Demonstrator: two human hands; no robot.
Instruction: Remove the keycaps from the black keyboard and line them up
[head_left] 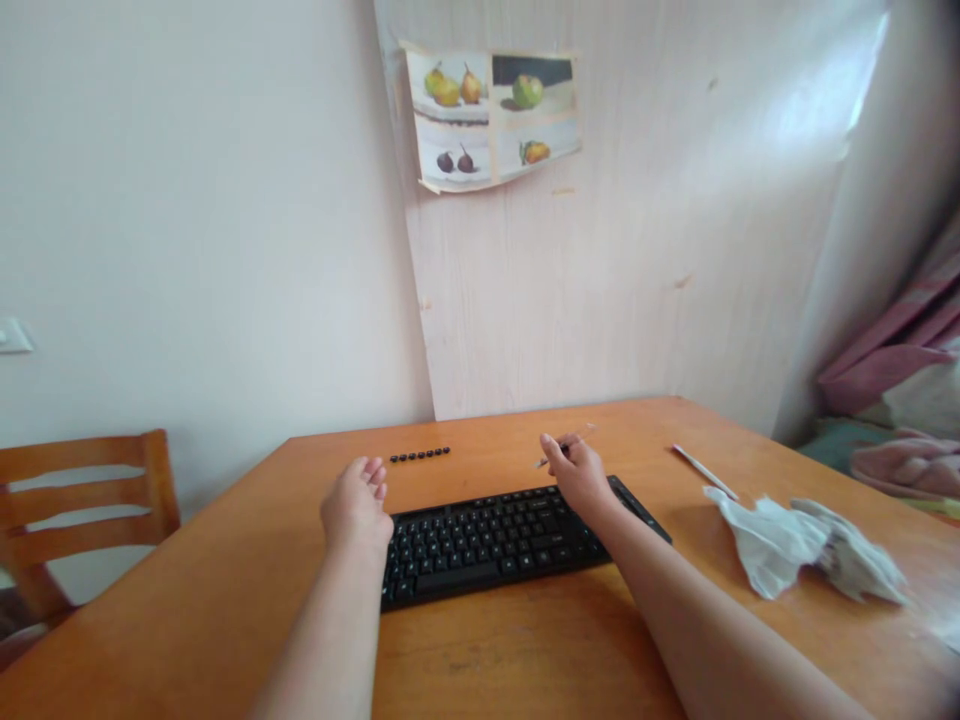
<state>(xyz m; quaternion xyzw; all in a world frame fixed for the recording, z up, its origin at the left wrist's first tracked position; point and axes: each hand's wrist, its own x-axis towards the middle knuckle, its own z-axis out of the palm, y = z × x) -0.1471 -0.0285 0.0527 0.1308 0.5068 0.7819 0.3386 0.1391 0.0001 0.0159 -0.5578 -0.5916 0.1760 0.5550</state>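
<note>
A black keyboard (480,545) lies slightly angled on the wooden table. My left hand (356,510) is at its left end, fingers loosely curled and apart from the thumb, with nothing visible in it. Above the keyboard's right part, my right hand (577,475) pinches a thin, pale, slender tool (540,464); its exact kind is too small to tell. A dark bit shows at the fingertips, partly hidden. Behind the keyboard, several small black keycaps (420,455) form a neat row.
On the right of the table (480,660) lie a white stick-like item (705,472) and crumpled white tissue or cloth (780,545), with a greyish piece beside it. A wooden chair (82,500) stands at left. Fruit pictures (491,120) hang on the board behind.
</note>
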